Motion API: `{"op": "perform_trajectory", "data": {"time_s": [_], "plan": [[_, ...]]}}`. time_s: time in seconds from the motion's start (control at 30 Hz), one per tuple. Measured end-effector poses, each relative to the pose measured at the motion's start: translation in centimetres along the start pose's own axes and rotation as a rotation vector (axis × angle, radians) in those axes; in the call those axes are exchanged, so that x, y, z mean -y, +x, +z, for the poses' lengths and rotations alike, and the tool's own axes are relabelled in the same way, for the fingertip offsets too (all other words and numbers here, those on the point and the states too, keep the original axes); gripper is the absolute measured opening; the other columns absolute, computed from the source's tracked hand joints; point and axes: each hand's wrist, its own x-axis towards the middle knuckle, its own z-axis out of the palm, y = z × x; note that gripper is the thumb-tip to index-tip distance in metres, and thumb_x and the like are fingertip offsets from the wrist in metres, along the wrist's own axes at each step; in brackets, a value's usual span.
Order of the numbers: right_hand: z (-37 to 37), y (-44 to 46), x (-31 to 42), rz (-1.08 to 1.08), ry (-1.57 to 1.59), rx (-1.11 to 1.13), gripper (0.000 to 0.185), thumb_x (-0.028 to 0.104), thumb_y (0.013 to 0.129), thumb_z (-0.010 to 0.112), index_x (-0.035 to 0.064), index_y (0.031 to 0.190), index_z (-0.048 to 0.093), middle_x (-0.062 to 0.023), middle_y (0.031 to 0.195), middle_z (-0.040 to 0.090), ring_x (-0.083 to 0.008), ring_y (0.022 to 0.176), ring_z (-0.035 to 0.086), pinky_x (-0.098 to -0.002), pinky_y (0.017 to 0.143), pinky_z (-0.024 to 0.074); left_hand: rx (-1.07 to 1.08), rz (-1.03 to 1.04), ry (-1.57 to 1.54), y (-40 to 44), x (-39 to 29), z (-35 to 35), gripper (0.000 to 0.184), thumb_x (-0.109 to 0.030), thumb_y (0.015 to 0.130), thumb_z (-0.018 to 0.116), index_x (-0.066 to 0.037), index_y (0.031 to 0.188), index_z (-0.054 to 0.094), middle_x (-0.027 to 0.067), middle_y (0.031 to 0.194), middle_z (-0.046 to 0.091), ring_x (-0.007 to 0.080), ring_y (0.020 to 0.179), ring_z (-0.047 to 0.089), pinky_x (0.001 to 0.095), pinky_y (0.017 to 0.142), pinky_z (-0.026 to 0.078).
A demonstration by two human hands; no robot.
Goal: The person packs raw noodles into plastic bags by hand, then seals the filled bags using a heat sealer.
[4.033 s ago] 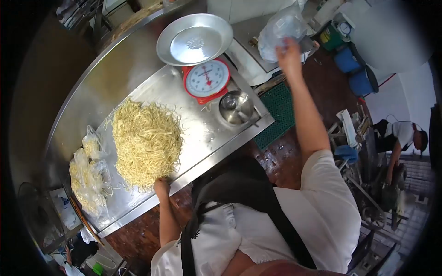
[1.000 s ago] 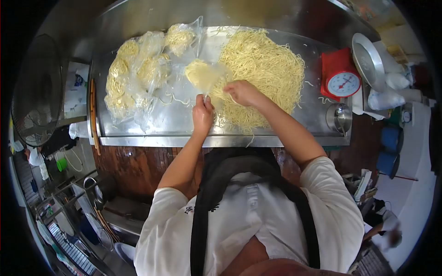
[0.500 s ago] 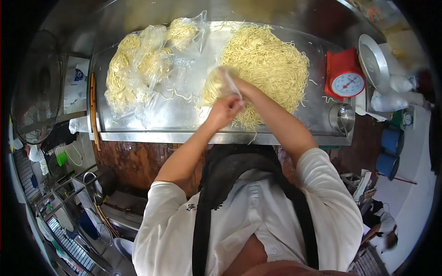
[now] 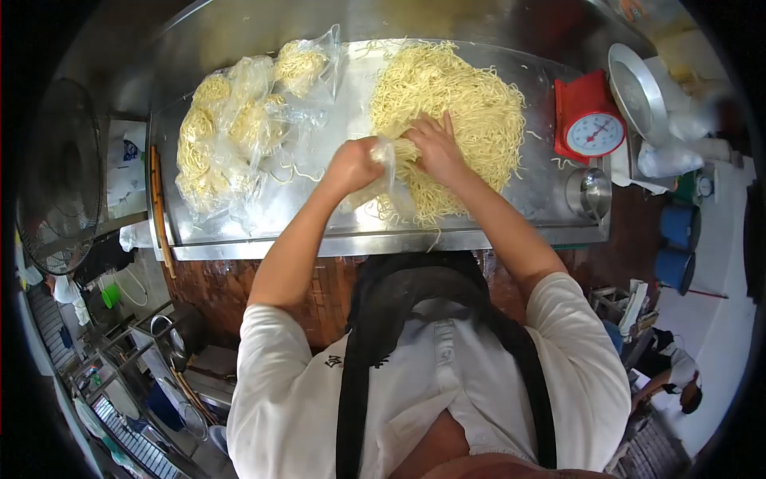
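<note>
A large heap of yellow noodles [image 4: 471, 96] lies loose on the steel worktop [image 4: 263, 231]. My left hand [image 4: 355, 164] is closed around a clear plastic bag [image 4: 387, 180] at the heap's left edge. The bag droops below that hand, and what it contains is hard to make out. My right hand [image 4: 437, 148] rests on the noodles beside the bag's mouth, fingers spread and its thumb side close to the plastic. Further left, several bagged portions of noodles [image 4: 195, 128] sit bunched together, with one more bag [image 4: 302, 64] behind them.
A red dial scale [image 4: 589, 120] stands right of the heap, beside a round metal pan [image 4: 637, 80]. A metal bowl [image 4: 589, 194] is at the right front corner. Wooden sticks [image 4: 158, 207] lie along the left edge. Another person [image 4: 670, 371] is at the lower right.
My left hand has moved up and left with the bag. My right hand has gone from the bagged noodles on the left onto the heap, its fingers now spread. The view has shifted slightly.
</note>
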Motion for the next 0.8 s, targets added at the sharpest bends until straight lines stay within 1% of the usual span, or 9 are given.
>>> {"op": "perform_trajectory", "data": {"time_s": [0.1, 0.2, 0.3, 0.43, 0.47, 0.57, 0.63, 0.77, 0.8], "plan": [[3.6, 1.2, -4.7, 0.080, 0.346, 0.112, 0.039, -0.001, 0.067, 0.076, 0.0083, 0.104, 0.069, -0.0163, 0.110, 0.067, -0.0345, 0.106, 0.063, -0.0456, 0.093, 0.0494, -0.065, 0.023, 0.081, -3.5, -4.8, -5.3, 0.037, -0.014, 0.068, 0.072, 0.001, 0.101, 0.066, 0.0260, 0.079, 0.065, 0.0438, 0.077, 0.064, 0.0479, 0.072, 0.053], [2.2, 1.9, -6.3, 0.213, 0.270, 0.014, 0.029, -0.004, 0.073, 0.067, 0.0065, 0.100, 0.069, -0.0201, 0.092, 0.068, -0.0371, 0.086, 0.066, -0.0432, 0.078, 0.0530, -0.070, -0.091, 0.149, -5.3, -7.8, -7.6, 0.034, -0.015, 0.068, 0.072, 0.000, 0.098, 0.067, 0.0254, 0.074, 0.065, 0.0442, 0.075, 0.064, 0.0485, 0.070, 0.053], [1.4, 3.0, -8.4, 0.224, 0.180, 0.011, 0.031, -0.004, 0.075, 0.064, 0.0059, 0.104, 0.067, -0.0223, 0.093, 0.067, -0.0403, 0.087, 0.065, -0.0464, 0.076, 0.0522, -0.102, -0.115, 0.176, -6.2, -8.6, -7.8, 0.034, -0.014, 0.068, 0.072, 0.002, 0.097, 0.067, 0.0263, 0.074, 0.064, 0.0441, 0.075, 0.064, 0.0483, 0.069, 0.053], [-1.2, 3.5, -10.6, 0.496, 0.218, 0.093, 0.031, -0.004, 0.075, 0.062, 0.0015, 0.105, 0.065, -0.0269, 0.093, 0.066, -0.0431, 0.089, 0.064, -0.0471, 0.078, 0.0517, -0.161, -0.094, 0.182, -6.2, -8.4, -7.2, 0.035, -0.014, 0.068, 0.072, 0.004, 0.098, 0.066, 0.0269, 0.074, 0.064, 0.0440, 0.074, 0.064, 0.0480, 0.069, 0.053], [-1.8, 3.5, -11.2, 0.424, 0.131, 0.078, 0.032, -0.002, 0.076, 0.062, -0.0009, 0.108, 0.064, -0.0291, 0.094, 0.066, -0.0440, 0.090, 0.064, -0.0469, 0.080, 0.0517, -0.181, -0.072, 0.199, -6.1, -8.1, -7.0, 0.036, -0.014, 0.068, 0.072, 0.004, 0.098, 0.066, 0.0270, 0.074, 0.064, 0.0440, 0.074, 0.064, 0.0478, 0.068, 0.053], [-1.5, 3.7, -14.2, 0.539, -0.036, 0.111, 0.031, 0.005, 0.076, 0.065, -0.0032, 0.106, 0.065, -0.0268, 0.093, 0.068, -0.0437, 0.090, 0.065, -0.0465, 0.079, 0.0525, -0.137, -0.205, 0.149, -5.9, -8.5, -7.7, 0.036, -0.014, 0.068, 0.072, 0.005, 0.099, 0.066, 0.0277, 0.075, 0.064, 0.0443, 0.073, 0.064, 0.0476, 0.068, 0.052], [-0.1, 2.4, -20.4, 0.543, -0.209, 0.166, 0.029, 0.011, 0.076, 0.067, -0.0047, 0.100, 0.066, -0.0252, 0.092, 0.069, -0.0425, 0.089, 0.067, -0.0464, 0.077, 0.0530, -0.134, -0.242, 0.116, -6.6, -8.6, -9.4, 0.036, -0.014, 0.068, 0.072, 0.004, 0.099, 0.066, 0.0276, 0.076, 0.064, 0.0444, 0.074, 0.063, 0.0476, 0.068, 0.052], [-2.8, 1.7, -22.7, 0.675, 0.093, 0.242, 0.030, 0.019, 0.076, 0.069, -0.0053, 0.093, 0.068, -0.0219, 0.097, 0.070, -0.0384, 0.088, 0.069, -0.0454, 0.075, 0.0540, -0.148, -0.258, 0.167, -7.5, -7.4, -10.7, 0.036, -0.012, 0.067, 0.072, 0.001, 0.100, 0.066, 0.0269, 0.079, 0.064, 0.0440, 0.077, 0.063, 0.0474, 0.069, 0.051], [-6.3, 3.4, -19.4, 0.653, 0.042, 0.597, 0.037, 0.020, 0.076, 0.070, -0.0043, 0.104, 0.066, -0.0214, 0.104, 0.070, -0.0358, 0.086, 0.070, -0.0438, 0.073, 0.0547, -0.168, -0.195, 0.169, -7.4, -6.6, -10.1, 0.037, -0.011, 0.065, 0.071, 0.001, 0.100, 0.066, 0.0264, 0.081, 0.065, 0.0437, 0.079, 0.063, 0.0468, 0.069, 0.051]]}}
